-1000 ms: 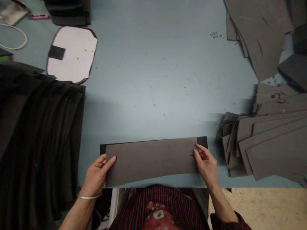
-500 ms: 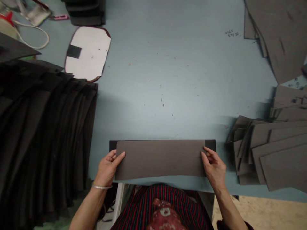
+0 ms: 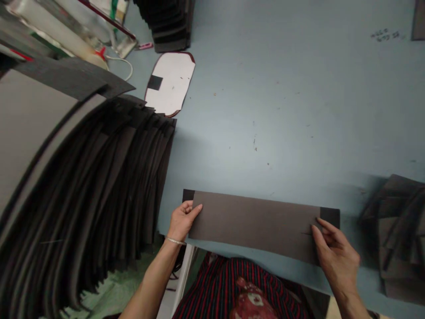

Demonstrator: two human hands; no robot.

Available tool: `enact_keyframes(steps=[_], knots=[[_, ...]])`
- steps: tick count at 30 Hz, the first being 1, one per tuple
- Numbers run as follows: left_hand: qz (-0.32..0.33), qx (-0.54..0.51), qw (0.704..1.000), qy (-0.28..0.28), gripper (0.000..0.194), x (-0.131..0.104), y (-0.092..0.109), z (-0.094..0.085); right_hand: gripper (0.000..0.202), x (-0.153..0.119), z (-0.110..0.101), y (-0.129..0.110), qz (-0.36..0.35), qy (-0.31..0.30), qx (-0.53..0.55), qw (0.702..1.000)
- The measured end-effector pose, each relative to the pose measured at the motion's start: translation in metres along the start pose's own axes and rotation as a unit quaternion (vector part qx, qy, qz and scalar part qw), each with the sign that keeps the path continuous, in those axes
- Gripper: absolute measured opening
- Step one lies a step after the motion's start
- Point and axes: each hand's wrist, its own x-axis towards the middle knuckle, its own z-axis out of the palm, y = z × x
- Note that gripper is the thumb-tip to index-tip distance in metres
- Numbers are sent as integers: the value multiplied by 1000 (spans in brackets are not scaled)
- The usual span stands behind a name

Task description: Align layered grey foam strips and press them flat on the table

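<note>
A long grey-brown rectangular sheet point(image 3: 254, 223) lies along the front edge of the table, with a black layer point(image 3: 331, 215) showing past both of its short ends. At the left end my left hand point(image 3: 182, 221) grips the sheet, thumb on top and fingers bent behind the edge. My right hand point(image 3: 335, 250) holds the right end in a similar pinch, its thumb beside a short dark line on the sheet. How firmly the two layers are joined cannot be seen.
A tall overlapping row of dark sheets point(image 3: 109, 199) fills the left side. Smaller grey pieces point(image 3: 401, 239) are piled at the right. Further back on the blue-grey table point(image 3: 282, 110) are a white rounded panel point(image 3: 174, 84), a black stack point(image 3: 171, 26) and a pink cutter point(image 3: 145, 46).
The view has swung left, so the table and sheet appear shifted right and slightly tilted, and more of the left stack shows. Both hands keep their hold on the sheet's ends.
</note>
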Motion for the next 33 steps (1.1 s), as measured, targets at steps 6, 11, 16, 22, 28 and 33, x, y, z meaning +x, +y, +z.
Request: enact_keyframes(steps=[6, 11, 16, 22, 28, 33], knots=[[19, 44, 997, 66, 48, 1, 3, -6, 55, 0, 1, 2, 18, 1, -20, 1000], [29, 55, 994, 93, 49, -1, 7, -6, 61, -1, 0, -11, 35, 3, -28, 999], [29, 52, 994, 95, 48, 1, 4, -6, 63, -2, -2, -18, 33, -1, -25, 999], [19, 31, 995, 88, 45, 4, 2, -7, 62, -2, -1, -16, 30, 6, -33, 999], [9, 31, 994, 104, 45, 3, 3, -5, 62, -1, 1, -12, 21, 4, -39, 999], [23, 53, 992, 110, 44, 5, 1, -3, 65, -2, 0, -17, 5, 9, -40, 999]])
